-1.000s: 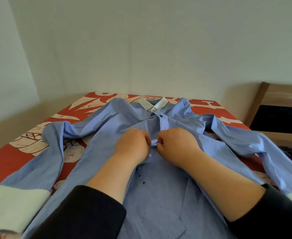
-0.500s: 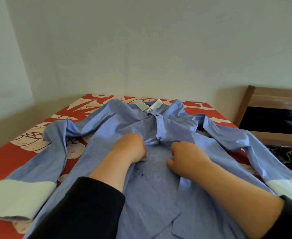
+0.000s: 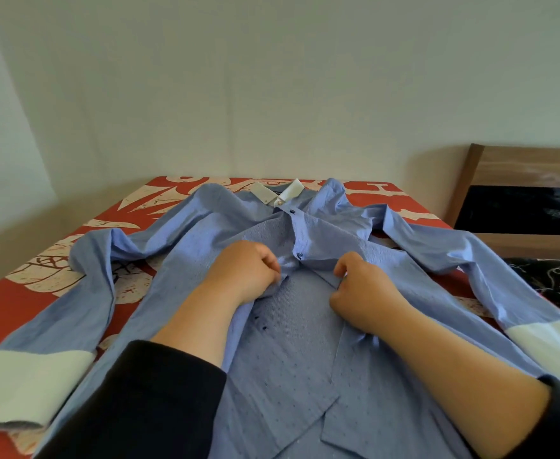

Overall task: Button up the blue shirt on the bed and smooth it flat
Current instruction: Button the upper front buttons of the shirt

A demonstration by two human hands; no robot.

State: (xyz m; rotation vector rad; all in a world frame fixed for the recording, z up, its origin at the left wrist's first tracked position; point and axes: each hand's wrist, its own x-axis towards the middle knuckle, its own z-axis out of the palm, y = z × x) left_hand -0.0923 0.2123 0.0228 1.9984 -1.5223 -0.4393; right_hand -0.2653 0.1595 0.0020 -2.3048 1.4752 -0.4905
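Note:
The blue shirt (image 3: 292, 356) lies face up on the bed (image 3: 14, 299), collar toward the wall, sleeves spread to both sides with white cuffs (image 3: 30, 385). Two dark buttons near the collar are fastened; the lower one (image 3: 300, 255) sits just above my hands. Below it the front lies open, its panels overlapping loosely. My left hand (image 3: 245, 276) pinches the left front edge just under that button. My right hand (image 3: 361, 293) is closed on the right placket edge a hand's width away.
The bed has a red cover with white patterns and stands in a corner between two pale walls. A wooden frame with a dark panel (image 3: 520, 207) stands at the right. Dark patterned fabric (image 3: 556, 286) lies beside the right sleeve.
My hands left the button they worked together and moved down and apart. Each has taken hold of one front edge below the fastened button. The view shifted slightly right.

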